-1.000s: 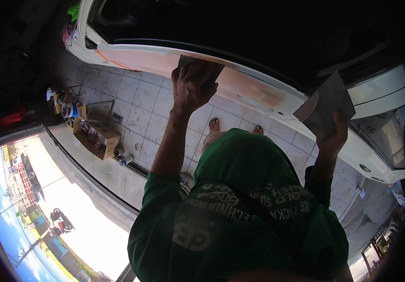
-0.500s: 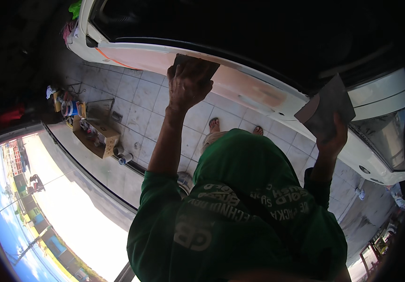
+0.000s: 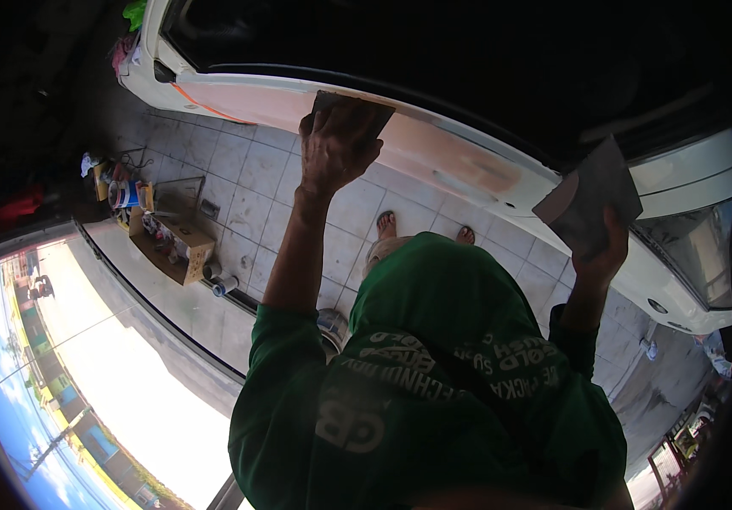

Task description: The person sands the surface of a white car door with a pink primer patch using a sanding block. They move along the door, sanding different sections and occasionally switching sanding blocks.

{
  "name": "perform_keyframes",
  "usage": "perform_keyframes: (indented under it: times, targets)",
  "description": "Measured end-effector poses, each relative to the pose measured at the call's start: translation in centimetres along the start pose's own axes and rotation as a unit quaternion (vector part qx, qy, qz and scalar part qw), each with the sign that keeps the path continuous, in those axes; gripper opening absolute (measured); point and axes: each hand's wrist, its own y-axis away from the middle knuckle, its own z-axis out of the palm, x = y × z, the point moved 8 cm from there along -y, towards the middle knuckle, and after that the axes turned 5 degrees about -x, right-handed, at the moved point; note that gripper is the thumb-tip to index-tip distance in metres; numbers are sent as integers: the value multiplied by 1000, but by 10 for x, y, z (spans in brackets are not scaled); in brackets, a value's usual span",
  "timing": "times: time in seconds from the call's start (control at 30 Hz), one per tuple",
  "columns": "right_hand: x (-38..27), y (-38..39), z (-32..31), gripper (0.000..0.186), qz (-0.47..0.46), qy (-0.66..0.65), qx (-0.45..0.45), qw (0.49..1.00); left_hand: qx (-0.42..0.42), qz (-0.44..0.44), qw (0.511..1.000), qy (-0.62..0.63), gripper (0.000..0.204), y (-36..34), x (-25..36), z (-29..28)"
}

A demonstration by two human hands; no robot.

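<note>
My left hand (image 3: 336, 146) grips a dark grey abrasive sheet (image 3: 380, 112) and presses it against the long pinkish filler patch (image 3: 436, 160) on the white car's side panel (image 3: 175, 53), just below the dark window. Its fingers are bent over the sheet, and whether anything backs it is hidden. My right hand (image 3: 606, 242) holds a squarish grey abrasive sheet (image 3: 589, 195) up at the right, in front of the car, with a curved piece showing on its face. An orange line (image 3: 204, 109) runs along the panel's left part.
A cardboard box (image 3: 187, 265) of clutter, small cans (image 3: 224, 286) and a round container (image 3: 332, 325) sit on the tiled floor (image 3: 260, 161) at left, beside a glossy panel (image 3: 153, 302). Beyond it lies a bright street (image 3: 141, 391). My sandalled feet (image 3: 386, 223) stand below the car's side.
My left hand and its sheet have shifted a little up and left along the panel. My right hand is nearly still. A motorcycle out in the street has moved away.
</note>
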Motion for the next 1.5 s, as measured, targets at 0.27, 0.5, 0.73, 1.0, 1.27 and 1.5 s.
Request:
perform_keyframes:
  times: [0.27, 0.5, 0.73, 1.0, 1.27, 1.5]
  targets:
    - [-14, 7, -5, 48, -228, 384, -75, 892, -6, -21, 999, 33, 54, 1, -3, 19]
    - [1, -4, -6, 42, -54, 117, -42, 991, 16, 5, 999, -41, 47, -2, -6, -13]
    - [0, -4, 1, 43, -55, 96, -59, 992, 28, -27, 999, -5, 51, 13, -25, 11]
    - [-8, -2, 9, 43, -126, 221, -85, 963, 14, 24, 1000, -9, 50, -8, -14, -22]
    - [-3, 3, 6, 52, -30, 110, -4, 993, 1, 2, 1000, -14, 50, -3, -8, -6]
    - [-21, 11, 8, 58, -244, 390, -75, 885, -18, 17, 998, -55, 54, 15, -45, 3]
